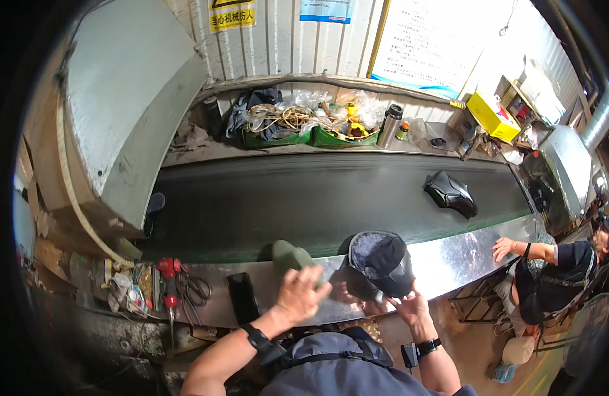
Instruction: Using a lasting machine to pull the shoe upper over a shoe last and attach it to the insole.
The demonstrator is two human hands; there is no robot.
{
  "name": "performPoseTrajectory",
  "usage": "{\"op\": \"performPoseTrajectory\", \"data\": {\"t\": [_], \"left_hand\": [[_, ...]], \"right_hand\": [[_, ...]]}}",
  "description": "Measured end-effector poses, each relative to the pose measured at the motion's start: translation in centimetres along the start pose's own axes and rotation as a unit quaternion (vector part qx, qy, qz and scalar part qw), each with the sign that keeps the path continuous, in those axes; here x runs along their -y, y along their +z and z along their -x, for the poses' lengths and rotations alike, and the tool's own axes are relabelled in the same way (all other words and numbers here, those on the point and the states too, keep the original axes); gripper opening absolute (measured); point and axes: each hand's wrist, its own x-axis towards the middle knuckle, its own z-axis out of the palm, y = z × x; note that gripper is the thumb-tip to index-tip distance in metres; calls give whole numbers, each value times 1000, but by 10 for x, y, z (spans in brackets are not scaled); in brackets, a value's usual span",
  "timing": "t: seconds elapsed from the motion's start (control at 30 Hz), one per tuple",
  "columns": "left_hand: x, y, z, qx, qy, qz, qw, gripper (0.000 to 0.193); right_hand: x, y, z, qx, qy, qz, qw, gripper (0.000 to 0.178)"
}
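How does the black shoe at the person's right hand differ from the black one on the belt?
The lined shoe has its opening toward the camera, showing fuzzy gray lining; the belt shoe shows no lining. The lined shoe is held in the right hand at the metal ledge, while the belt shoe lies untouched on the dark belt. Both look black, with shiny outer surfaces.

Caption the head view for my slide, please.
Left hand at an olive-green object, right hand at a dark fuzzy-lined boot, beside a belt bearing a glossy black boot.
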Motion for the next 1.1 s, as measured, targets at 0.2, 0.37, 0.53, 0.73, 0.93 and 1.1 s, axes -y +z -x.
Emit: {"op": "performPoseTrajectory", "data": {"t": [0.2,0.37,0.53,0.73,0.93,1.1], "left_hand": [[-105,40,6,-31,136,67,988,23],[-90,34,-12,73,-214,614,757,29],[-5,47,-27,57,-598,724,340,34],[20,108,-26,3,-520,319,792,38],[12,124,-19,-1,-603,261,754,45],[3,93,-14,50,-658,383,646,58]], "right_hand": [[12,5,22,-16,-54,79,995,61],[26,0,75,-12,-289,349,891,34],[-3,31,118,298,-423,620,590,42],[-82,-4,76,226,-484,648,543,82],[-95,17,56,227,-269,405,844,144],[-77,-18,48,299,-250,569,724,123]]}}
